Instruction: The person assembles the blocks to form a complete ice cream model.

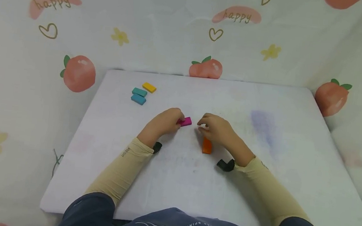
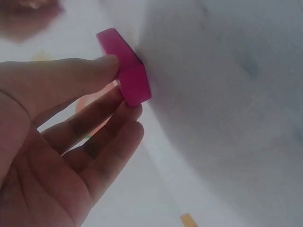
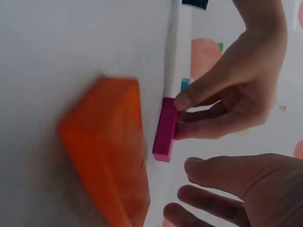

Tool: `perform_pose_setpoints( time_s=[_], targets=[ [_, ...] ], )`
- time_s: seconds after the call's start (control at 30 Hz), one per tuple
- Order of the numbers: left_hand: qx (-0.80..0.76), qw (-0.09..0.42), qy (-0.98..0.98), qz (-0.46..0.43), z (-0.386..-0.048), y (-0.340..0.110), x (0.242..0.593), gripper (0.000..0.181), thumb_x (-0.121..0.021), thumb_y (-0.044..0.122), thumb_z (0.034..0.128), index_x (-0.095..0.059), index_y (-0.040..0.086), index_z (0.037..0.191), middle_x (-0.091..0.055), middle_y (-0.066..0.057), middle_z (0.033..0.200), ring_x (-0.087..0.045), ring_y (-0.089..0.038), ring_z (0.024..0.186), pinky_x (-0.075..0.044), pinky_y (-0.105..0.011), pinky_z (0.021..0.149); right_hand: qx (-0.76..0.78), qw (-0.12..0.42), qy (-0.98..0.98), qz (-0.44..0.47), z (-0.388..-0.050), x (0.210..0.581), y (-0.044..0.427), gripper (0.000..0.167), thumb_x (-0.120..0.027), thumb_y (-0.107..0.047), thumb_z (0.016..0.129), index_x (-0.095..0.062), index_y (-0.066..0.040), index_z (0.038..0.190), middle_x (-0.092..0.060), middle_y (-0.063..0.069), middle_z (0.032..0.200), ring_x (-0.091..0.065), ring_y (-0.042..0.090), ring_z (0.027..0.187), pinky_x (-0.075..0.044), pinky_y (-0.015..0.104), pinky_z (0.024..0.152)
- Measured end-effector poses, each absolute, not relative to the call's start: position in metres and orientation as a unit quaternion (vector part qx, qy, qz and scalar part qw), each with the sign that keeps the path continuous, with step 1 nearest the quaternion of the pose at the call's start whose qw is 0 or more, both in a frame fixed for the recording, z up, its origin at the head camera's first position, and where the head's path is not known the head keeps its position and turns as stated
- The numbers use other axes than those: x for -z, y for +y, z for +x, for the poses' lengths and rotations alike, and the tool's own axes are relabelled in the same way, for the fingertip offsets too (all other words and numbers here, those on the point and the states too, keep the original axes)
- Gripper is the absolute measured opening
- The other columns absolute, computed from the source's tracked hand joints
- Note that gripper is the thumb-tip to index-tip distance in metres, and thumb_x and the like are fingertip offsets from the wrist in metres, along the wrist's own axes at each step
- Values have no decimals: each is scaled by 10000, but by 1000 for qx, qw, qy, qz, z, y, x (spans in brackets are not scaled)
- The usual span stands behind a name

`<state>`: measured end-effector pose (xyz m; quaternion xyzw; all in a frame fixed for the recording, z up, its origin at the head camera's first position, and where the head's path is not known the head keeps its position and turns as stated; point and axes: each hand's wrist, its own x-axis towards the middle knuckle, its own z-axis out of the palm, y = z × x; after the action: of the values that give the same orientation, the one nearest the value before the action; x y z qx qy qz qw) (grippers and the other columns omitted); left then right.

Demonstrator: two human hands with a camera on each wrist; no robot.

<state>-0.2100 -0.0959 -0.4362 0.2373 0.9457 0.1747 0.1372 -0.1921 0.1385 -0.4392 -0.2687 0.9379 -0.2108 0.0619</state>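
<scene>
1. Far left on the white table (image 1: 173, 186), well apart from both hands, sit a blue block (image 1: 138, 99), a teal block (image 1: 139, 92) just beside it and a yellow block (image 1: 149, 87) near them, all small and oblong.
2. The left hand (image 1: 165, 121) pinches one end of a magenta block (image 1: 186, 121) between thumb and fingers.
3. That block juts rightward from the fingertips, a smooth, straight-edged bar with a rectangular end.
4. An orange block (image 1: 207, 146) lies on the table at the near side of the right hand (image 1: 218, 129), which partly covers it; its flat faces meet in crisp ridges.
5. The right hand's thumb and fingers are parted and slightly bent, just right of the magenta bar.
6. Farther right, a powdery-looking purple smudge (image 1: 262, 127) marks the table.
</scene>
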Motion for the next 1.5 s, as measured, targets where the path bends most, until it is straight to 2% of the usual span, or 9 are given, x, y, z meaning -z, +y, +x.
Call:
perform_pose_setpoints(
  time_s=[0.13, 0.23, 0.47, 0.67, 0.8, 0.97, 1.17, 1.37, 1.5],
  targets=[
    [-178, 127, 939, 266, -210, -93, 439, 268, -682, 15, 992, -749, -35, 1247, -733, -174, 1201, -664, -284, 1123, -554, -404, 1076, 214, 94, 925, -300, -222, 443, 130, 210, -724, -73, 973, -788, -33, 1168, -743, 97, 1214, -703, 302, 1149, -586, 470, 1020],
    [-180, 126, 934, 282, -209, -90, 442, 249, -668, -4, 992, -757, -46, 1221, -731, -183, 1165, -668, -282, 1092, -562, -401, 1045, 216, 113, 913, -327, -235, 448, 128, 216, -702, -8, 955, -781, 7, 1155, -754, 133, 1205, -697, 322, 1160, -572, 474, 1054],
    [-199, 112, 932, 281, -207, -91, 441, 207, -682, -15, 982, -775, -45, 1164, -742, -172, 1124, -677, -284, 1071, -569, -405, 1014, 247, 128, 890, -362, -246, 448, 124, 218, -736, -30, 948, -782, 19, 1156, -772, 144, 1196, -715, 313, 1109, -606, 454, 998],
    [-220, 112, 926, 287, -211, -90, 441, 200, -661, -31, 988, -775, -53, 1150, -747, -169, 1113, -673, -275, 1050, -577, -400, 987, 257, 123, 871, -401, -249, 445, 120, 123, -743, 11, 926, -815, 27, 1024, -800, 143, 1077, -749, 296, 1035, -637, 422, 935],
    [-216, 110, 927, 285, -215, -86, 441, 205, -677, -22, 984, -774, -56, 1161, -760, -171, 1132, -684, -273, 1073, -581, -397, 1000, 250, 131, 881, -381, -249, 441, 121, 102, -755, -10, 943, -819, 11, 1020, -803, 122, 1043, -750, 291, 1008, -629, 428, 945],
    [-218, 120, 928, 276, -225, -80, 441, 164, -669, -18, 986, -786, -46, 1096, -763, -146, 1073, -637, -225, 965, -584, -381, 935, 260, 136, 891, -346, -250, 440, 127, 111, -736, 0, 952, -799, 31, 1037, -791, 140, 1050, -752, 307, 1027, -626, 448, 956],
    [-225, 119, 923, 287, -238, -62, 443, 131, -655, -31, 985, -778, -50, 1025, -744, -135, 981, -570, -211, 862, -565, -361, 859, 258, 114, 899, -334, -254, 446, 146, 117, -737, 21, 944, -784, 63, 1042, -783, 183, 1053, -758, 326, 1012, -631, 454, 939],
    [-208, 108, 914, 332, -248, -39, 447, 138, -642, -38, 976, -762, -50, 1041, -741, -144, 996, -591, -221, 884, -557, -354, 879, 260, 101, 909, -311, -252, 448, 171, 123, -746, 33, 930, -788, 67, 1041, -785, 197, 1056, -750, 348, 1015, -627, 478, 934],
    [-212, 120, 907, 345, -248, -25, 446, 146, -650, -38, 974, -777, -47, 1046, -749, -140, 1001, -590, -217, 891, -552, -339, 878, 262, 92, 916, -291, -244, 451, 186, 125, -743, 42, 923, -792, 58, 1037, -787, 190, 1049, -741, 343, 1015, -620, 480, 934]
  ],
)
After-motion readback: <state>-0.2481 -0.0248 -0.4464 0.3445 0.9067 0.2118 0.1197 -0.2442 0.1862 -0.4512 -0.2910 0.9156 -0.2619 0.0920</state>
